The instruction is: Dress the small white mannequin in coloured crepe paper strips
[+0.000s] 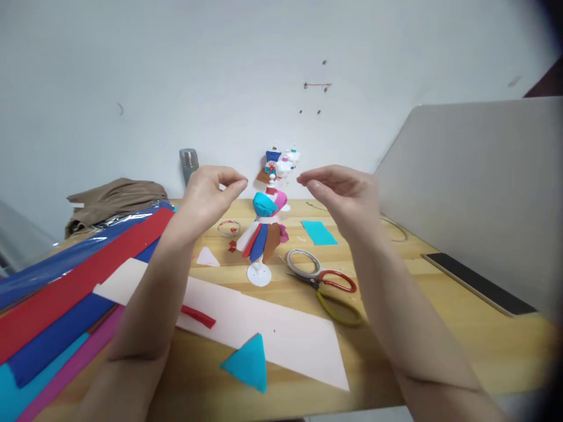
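Between and below the fingers [238, 187], mannequin [261, 232]

2 raised hands [211, 190] [347, 190] apart, thumbs [236, 188] near forefingers [229, 174], forearms [156, 310] angled inward

The left grip [206, 194] and the right grip [354, 190] are bare hands with slim fingers. Narrow wrists widen into the left forearm [153, 293] and the right forearm [390, 299], both bare, smooth and gently rounded, a thin crease crossing each elbow bend. Fingernail detail is too small to tell.
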The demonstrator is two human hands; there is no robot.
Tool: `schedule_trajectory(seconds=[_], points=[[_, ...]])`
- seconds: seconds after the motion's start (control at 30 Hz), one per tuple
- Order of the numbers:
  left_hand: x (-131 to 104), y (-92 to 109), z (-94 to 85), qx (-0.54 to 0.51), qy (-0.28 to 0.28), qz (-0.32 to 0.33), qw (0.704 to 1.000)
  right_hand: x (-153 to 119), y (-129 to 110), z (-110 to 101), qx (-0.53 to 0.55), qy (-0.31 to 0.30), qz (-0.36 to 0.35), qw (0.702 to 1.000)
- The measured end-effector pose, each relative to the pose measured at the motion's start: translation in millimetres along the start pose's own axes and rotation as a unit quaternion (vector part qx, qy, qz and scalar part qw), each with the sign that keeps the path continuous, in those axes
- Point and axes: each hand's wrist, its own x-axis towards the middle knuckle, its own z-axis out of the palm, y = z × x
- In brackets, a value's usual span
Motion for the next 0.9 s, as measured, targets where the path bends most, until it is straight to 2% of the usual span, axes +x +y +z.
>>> schedule_trajectory(seconds=[0.1,0.2,0.33,0.47,0.6,0.73,0.9], points=[[2.3,-3.8,3.2,0.005,-0.011,-0.003,1.0,16.1,-2.6,18.6,0.032,0.012,0.008,0.999],[5.1,-7.1,4.9,0.005,-0.034,-0.002,0.999,30.2,-5.5,32.1,-0.006,0.002,0.003,1.0],[9.2,-11.1,5.3,0.007,-0.046,-0.009,0.999,46.8,-14.7,42.6,-0.069,-0.084,0.025,0.994],[11.4,-14.8,3.0,-0.007,-0.032,-0.005,0.999,55.2,-16.9,40.7,-0.082,-0.14,0.009,0.987],[10.8,-15.7,1.0,-0.021,-0.003,0.003,1.0,58.4,-12.1,29.9,-0.045,-0.171,-0.009,0.984],[8.9,-12.1,0.7,-0.04,-0.006,0.01,0.999,61.4,-7.3,21.9,-0.003,-0.213,-0.021,0.977],[8.9,-8.6,1.4,-0.066,-0.029,0.015,0.997,59.2,-1.8,26.7,0.039,-0.197,0.003,0.98]])
